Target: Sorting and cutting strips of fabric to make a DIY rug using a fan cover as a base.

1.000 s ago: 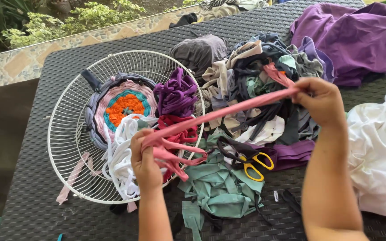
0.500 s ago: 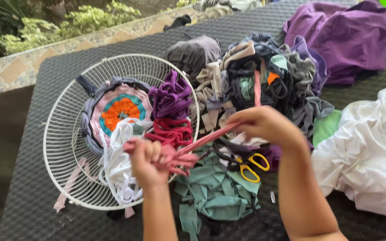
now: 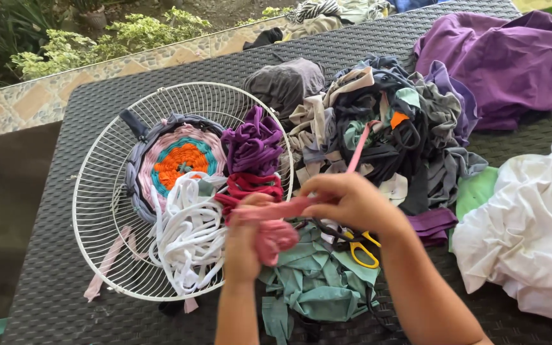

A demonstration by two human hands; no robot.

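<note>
Outdoors, a dark woven bench (image 3: 65,306) carries heaps of cloth scraps and a white wire fan guard (image 3: 97,211) with a round woven mat (image 3: 180,163) started inside it. I see my left hand (image 3: 243,246) closed around a bundled pink fabric strip (image 3: 275,237), while my right hand (image 3: 349,201) pinches the same strip where it runs up toward the mixed scrap pile (image 3: 378,121). Both sets of fingers are clamped on it. It looks soft, light and stretchy, best gripped near the bundle. Yellow-handled scissors (image 3: 362,249) lie just beneath, on green scraps (image 3: 314,287).
</note>
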